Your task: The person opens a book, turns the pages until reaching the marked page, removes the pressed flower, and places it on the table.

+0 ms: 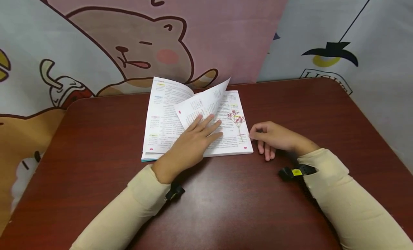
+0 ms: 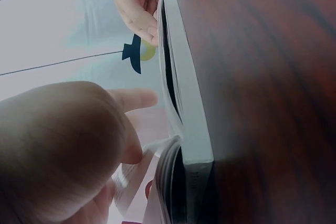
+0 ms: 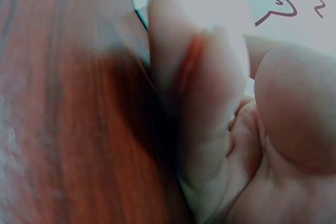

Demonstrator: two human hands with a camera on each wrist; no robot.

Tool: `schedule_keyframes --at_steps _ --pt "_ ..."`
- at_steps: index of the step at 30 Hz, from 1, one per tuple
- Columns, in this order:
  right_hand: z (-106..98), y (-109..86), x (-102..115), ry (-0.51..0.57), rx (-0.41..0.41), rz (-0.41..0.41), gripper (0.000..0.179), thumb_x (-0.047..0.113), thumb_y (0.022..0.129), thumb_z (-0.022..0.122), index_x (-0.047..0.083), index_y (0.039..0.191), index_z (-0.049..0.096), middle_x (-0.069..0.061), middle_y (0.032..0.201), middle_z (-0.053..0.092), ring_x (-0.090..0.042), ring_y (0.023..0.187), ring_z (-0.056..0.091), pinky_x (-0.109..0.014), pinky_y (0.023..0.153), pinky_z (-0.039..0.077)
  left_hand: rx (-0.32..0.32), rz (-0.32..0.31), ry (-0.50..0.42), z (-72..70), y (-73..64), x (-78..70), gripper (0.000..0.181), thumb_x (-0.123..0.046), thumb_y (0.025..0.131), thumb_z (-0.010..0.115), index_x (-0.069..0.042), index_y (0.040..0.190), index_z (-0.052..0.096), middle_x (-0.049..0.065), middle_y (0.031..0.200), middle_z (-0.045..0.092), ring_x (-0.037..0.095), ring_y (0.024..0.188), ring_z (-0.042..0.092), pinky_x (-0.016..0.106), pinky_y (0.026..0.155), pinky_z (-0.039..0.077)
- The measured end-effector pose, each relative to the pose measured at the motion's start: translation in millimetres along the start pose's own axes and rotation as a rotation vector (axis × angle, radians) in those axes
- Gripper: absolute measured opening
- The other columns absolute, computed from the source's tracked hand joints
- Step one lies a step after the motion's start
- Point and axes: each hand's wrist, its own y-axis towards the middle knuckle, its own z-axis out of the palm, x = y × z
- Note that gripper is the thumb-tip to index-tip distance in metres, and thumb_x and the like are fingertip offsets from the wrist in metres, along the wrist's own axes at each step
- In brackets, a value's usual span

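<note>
A book (image 1: 164, 131) lies open on the table, its pages covered in small print. One loose page (image 1: 201, 99) stands half-turned, its top corner raised and curling over the right side. My left hand (image 1: 190, 146) rests on this page and the right-hand page with fingers spread and straight; part of the print is hidden beneath it. A drawing of a red-flowered sprig (image 1: 237, 119) decorates the right page. Beside the book's right edge is my right hand (image 1: 274, 137), fingers loosely bent, thumb and index tips close to the page edge. Nothing shows between them.
The dark red-brown wooden table (image 1: 226, 203) extends around the book, with rounded far corners. Behind it hangs a cloth (image 1: 226, 35) with cartoon animals. Each wrist wears a black strap (image 1: 292, 172) below a beige sleeve (image 1: 351, 192).
</note>
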Motion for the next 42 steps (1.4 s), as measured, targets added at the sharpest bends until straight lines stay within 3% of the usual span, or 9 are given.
schedule_keyframes --at_steps 9,23,28,34,42 --pt "-1.0 -0.7 -2.4 -0.006 -0.005 0.000 0.026 0.026 0.105 0.049 0.002 0.109 0.057 -0.011 0.063 0.061 -0.023 0.043 0.064 -0.039 0.043 0.054 -0.021 -0.034 -0.029 3.3 0.3 -1.0 0.049 0.001 0.092 0.053 -0.015 0.137 0.061 0.006 0.152 0.050 0.028 0.150 0.034 0.050 0.125 0.016" --pt "0.5 -2.3 -1.6 -0.006 -0.005 -0.020 0.027 0.026 0.104 0.051 0.000 0.106 0.057 -0.010 0.062 0.061 -0.023 0.043 0.064 -0.038 0.042 0.053 -0.043 -0.090 0.037 5.0 -2.6 -2.1 0.043 -0.006 0.094 0.054 -0.015 0.136 0.062 0.010 0.149 0.053 0.030 0.148 0.037 0.055 0.123 0.020" --pt "0.4 -2.0 -5.0 -0.001 -0.008 -0.016 0.026 0.026 0.104 0.051 0.000 0.106 0.057 -0.011 0.062 0.061 -0.023 0.043 0.064 -0.038 0.042 0.053 -0.013 -0.132 -0.006 7.5 -3.7 -4.5 0.045 -0.005 0.097 0.050 -0.016 0.139 0.059 0.010 0.147 0.055 0.032 0.143 0.044 0.057 0.122 0.022" --pt "2.1 0.4 -9.3 0.001 0.008 -0.011 0.025 0.026 0.105 0.050 0.002 0.106 0.058 -0.011 0.063 0.062 -0.024 0.044 0.065 -0.038 0.043 0.054 0.072 -0.174 -0.048 7.8 -6.6 -5.8 0.049 -0.006 0.097 0.050 -0.018 0.144 0.054 0.009 0.150 0.053 0.033 0.141 0.046 0.060 0.120 0.023" --pt "-1.5 -0.3 -4.9 0.007 -0.003 -0.011 0.023 0.024 0.105 0.050 0.003 0.106 0.058 -0.012 0.063 0.061 -0.025 0.043 0.064 -0.039 0.042 0.053 0.082 -0.185 -0.056 3.0 -4.5 -4.5 0.050 -0.009 0.097 0.054 -0.019 0.146 0.052 0.008 0.153 0.050 0.032 0.141 0.047 0.067 0.115 0.027"
